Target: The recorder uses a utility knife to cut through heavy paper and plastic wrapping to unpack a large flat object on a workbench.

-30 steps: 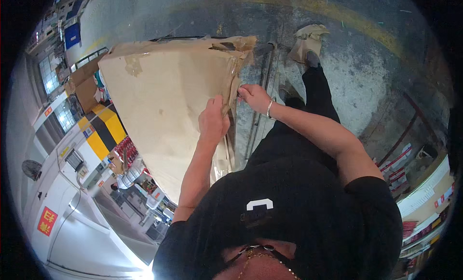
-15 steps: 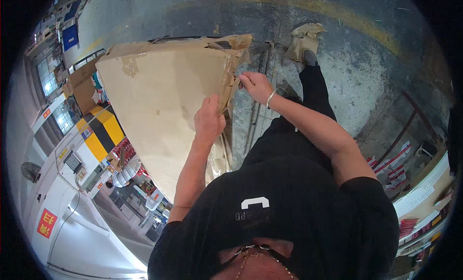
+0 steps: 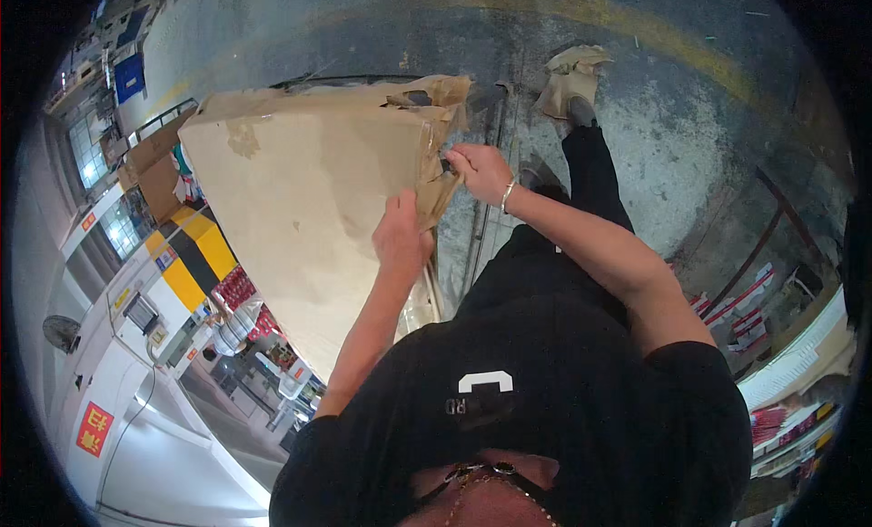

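A large flat-topped block (image 3: 291, 191) wrapped in brown paper stands in front of me, reaching to the left. Its right edge is ragged, with torn paper (image 3: 440, 200) hanging off and a dark gap at the far corner. My right hand (image 3: 481, 173) is closed in a pinch on a torn strip there, drawn out from the side. Along the same edge, nearer to me, my left hand (image 3: 400, 234) has curled fingers gripping the paper. Clear tape (image 3: 420, 300) shines on the near part of that side. What lies under the wrapping is mostly hidden.
A crumpled piece of brown paper (image 3: 572, 77) lies on the concrete floor by my shoe (image 3: 581, 111). At left stand an open cardboard box (image 3: 159, 186) and a yellow-and-black striped block (image 3: 202, 254). A metal rail (image 3: 481, 209) runs along the floor beside the wrapped block.
My right hand has pulled the torn strip slightly away from the edge, and the flap hangs wider. My left hand has shifted a little to the right along the edge.
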Action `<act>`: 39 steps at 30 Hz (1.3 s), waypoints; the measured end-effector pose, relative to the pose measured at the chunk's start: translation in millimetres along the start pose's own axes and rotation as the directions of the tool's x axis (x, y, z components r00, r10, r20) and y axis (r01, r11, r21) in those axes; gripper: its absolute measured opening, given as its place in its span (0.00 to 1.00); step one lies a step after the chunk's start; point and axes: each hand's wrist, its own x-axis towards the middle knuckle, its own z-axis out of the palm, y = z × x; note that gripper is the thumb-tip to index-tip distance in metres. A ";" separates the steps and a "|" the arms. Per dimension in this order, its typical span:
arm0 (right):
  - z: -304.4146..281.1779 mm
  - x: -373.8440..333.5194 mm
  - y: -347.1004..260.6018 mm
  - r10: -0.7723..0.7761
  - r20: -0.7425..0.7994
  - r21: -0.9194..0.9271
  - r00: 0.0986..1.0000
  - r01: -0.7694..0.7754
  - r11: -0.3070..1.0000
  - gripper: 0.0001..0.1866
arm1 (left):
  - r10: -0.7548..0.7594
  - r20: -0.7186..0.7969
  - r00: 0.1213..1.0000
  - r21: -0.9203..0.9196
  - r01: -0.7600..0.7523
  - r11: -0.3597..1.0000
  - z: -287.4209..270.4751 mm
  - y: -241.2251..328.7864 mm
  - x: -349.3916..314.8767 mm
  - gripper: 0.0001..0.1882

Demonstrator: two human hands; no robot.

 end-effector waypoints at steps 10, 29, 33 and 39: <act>-15.3 5.8 -4.7 -0.160 0.012 0.045 0.987 0.159 0.986 0.15 | 0.069 0.057 0.996 -0.088 -0.063 0.994 -26.8 -4.0 -2.4 0.19; -117.9 42.6 45.9 0.234 0.364 0.021 0.902 -0.259 0.966 0.17 | 0.136 0.127 0.982 -0.016 -0.135 0.991 -77.2 0.4 139.7 0.28; -92.4 44.9 71.1 0.148 0.124 0.055 0.981 -0.156 0.986 0.16 | 0.073 0.635 0.769 0.145 -0.211 0.967 -16.1 -4.9 237.2 0.42; -81.9 31.6 68.4 0.576 0.383 0.258 0.722 -0.682 0.684 0.16 | -0.208 0.847 0.489 0.436 -0.416 0.798 -6.6 34.0 246.5 0.47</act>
